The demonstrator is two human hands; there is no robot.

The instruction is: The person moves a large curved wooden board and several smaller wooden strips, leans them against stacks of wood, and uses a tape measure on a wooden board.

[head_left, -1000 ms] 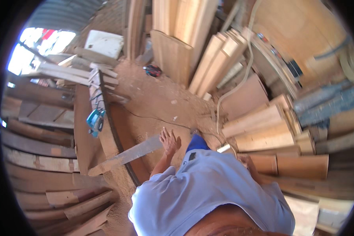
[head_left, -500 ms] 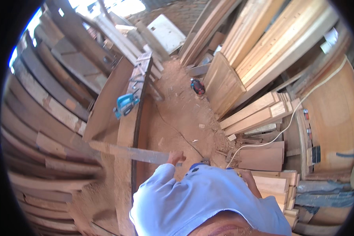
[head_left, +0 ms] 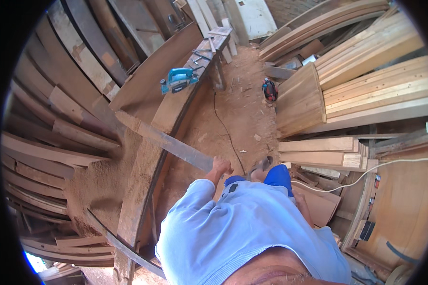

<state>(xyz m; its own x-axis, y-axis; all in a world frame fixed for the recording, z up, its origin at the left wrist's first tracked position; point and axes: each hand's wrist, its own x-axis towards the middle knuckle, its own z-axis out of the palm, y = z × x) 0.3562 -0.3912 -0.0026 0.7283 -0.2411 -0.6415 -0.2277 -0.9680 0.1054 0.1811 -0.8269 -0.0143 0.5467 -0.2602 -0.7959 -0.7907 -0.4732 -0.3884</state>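
Note:
A long, thin, flat board (head_left: 178, 146), greyish along much of its length and brown at its far end, extends leftward from my left hand (head_left: 220, 166). My fingers are closed around its near end, and the board crosses over the sawdust-covered bench (head_left: 145, 164). My right hand (head_left: 301, 202) hangs by my right side, partly covered by my light blue shirt; its fingers are hidden. Farther up the bench rests a teal power planer (head_left: 180, 80), with several metal tools (head_left: 200, 56) beyond it.
A dark power tool with red parts (head_left: 269, 90) lies on the dusty floor. Stacked planks (head_left: 325, 154) and tall timber (head_left: 380, 80) line the right. More boards (head_left: 57, 111) lean along the left. A dark cable (head_left: 226, 130) runs across the floor; a white cord (head_left: 366, 175) crosses the right.
My view has shifted, so the bench and planer appear farther right. The board in my left hand now slants more steeply, its far end up. More of my legs shows.

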